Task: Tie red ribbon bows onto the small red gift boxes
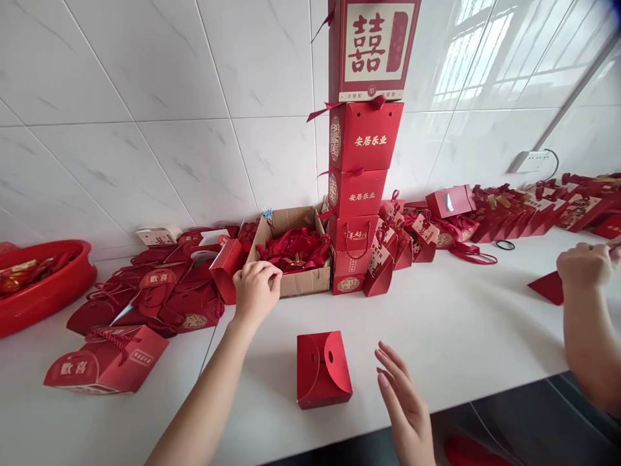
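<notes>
A small red gift box [323, 378] with two curved, overlapping flaps and round holes sits on the white table between my hands. My left hand [257, 290] is at the front left corner of the cardboard box [303, 282], its fingers curled in and pressed together; whatever they may hold is hidden. Inside that cardboard box lies a heap of red ribbons [295, 249]. To the right of the small box, not touching it, my right hand [402, 404] is raised with fingers stretched out and nothing in it.
A stack of red boxes [366, 139] rises against the tiled wall. Gift boxes [169, 285] are piled at left, near a red basin [80, 265] of wrapped sweets. More gift bags [514, 210] line the wall at right. Another person's hand [585, 265] is beside a red piece [548, 288].
</notes>
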`<action>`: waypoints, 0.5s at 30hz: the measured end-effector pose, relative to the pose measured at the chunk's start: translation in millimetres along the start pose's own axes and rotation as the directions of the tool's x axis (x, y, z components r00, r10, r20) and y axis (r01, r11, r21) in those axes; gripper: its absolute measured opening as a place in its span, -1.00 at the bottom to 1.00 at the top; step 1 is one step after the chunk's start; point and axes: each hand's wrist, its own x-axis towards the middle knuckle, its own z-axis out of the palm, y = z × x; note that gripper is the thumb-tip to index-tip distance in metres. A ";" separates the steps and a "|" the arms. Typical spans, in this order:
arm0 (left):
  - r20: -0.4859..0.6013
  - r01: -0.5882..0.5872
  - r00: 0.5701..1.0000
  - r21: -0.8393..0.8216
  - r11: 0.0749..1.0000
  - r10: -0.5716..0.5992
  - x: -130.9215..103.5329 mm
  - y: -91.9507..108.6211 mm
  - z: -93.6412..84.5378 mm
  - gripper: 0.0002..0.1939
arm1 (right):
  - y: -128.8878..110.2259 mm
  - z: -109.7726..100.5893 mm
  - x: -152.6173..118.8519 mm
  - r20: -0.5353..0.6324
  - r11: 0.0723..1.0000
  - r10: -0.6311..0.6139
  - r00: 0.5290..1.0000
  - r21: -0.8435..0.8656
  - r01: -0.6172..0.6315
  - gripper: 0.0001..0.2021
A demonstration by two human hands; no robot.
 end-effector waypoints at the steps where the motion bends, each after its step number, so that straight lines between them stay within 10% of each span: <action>1: -0.015 0.011 1.000 -0.015 1.000 -0.011 -0.6 -0.9 -0.4 -0.67 | 0.0 -1.2 -0.1 -0.009 1.000 0.007 1.000 -0.004 -0.007 -0.69; 8: -0.086 0.055 0.993 -0.242 0.969 -0.078 -26.4 15.5 -27.0 -0.80 | -0.7 -8.7 3.3 0.014 0.995 -0.067 0.998 0.079 0.066 -0.82; 11: 0.230 0.131 0.973 -0.520 0.844 -0.009 -56.9 43.1 -54.2 -0.83 | -13.2 -3.5 0.4 0.160 0.968 -0.026 0.987 0.252 -0.015 -0.79; 15: 0.481 0.105 0.841 -0.594 0.798 0.248 -99.2 81.1 -74.6 -0.83 | -26.9 12.5 -13.0 0.438 0.903 0.129 0.890 0.319 -0.288 -0.70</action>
